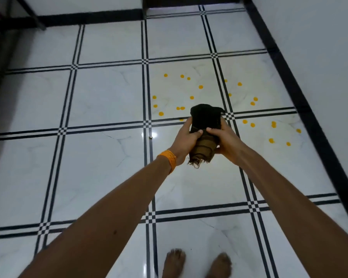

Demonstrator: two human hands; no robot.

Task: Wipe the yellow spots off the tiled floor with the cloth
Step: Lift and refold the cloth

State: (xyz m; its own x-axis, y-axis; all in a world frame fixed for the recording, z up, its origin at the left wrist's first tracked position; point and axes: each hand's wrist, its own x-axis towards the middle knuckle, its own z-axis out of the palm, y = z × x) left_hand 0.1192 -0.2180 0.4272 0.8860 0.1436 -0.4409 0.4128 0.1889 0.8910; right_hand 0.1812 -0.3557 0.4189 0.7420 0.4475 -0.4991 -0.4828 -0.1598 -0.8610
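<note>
My left hand [186, 137] has its fingers curled round the near side of a folded black-and-brown woven cloth with a frayed end [204, 133], thumb laid across its front; my right hand [226, 140] clamps the opposite side, thumb tip nearly meeting the left one. Both grips are closed on the cloth, which I hold in the air, dark end up, frayed end hanging down. An orange thread wristband [170, 158] circles my left wrist, and both bare forearms reach straight out. Beyond and to the right of the cloth, small round yellow spots [200, 86] are scattered over the glossy white marble-look tiled floor with black grid lines [100, 101]. Left of the cloth a tiny metallic bit [150, 137] sits on a grid line. Below it, my bare feet [174, 262] stand on the tiles. A black skirting strip [301, 101] runs right of the spots.
</note>
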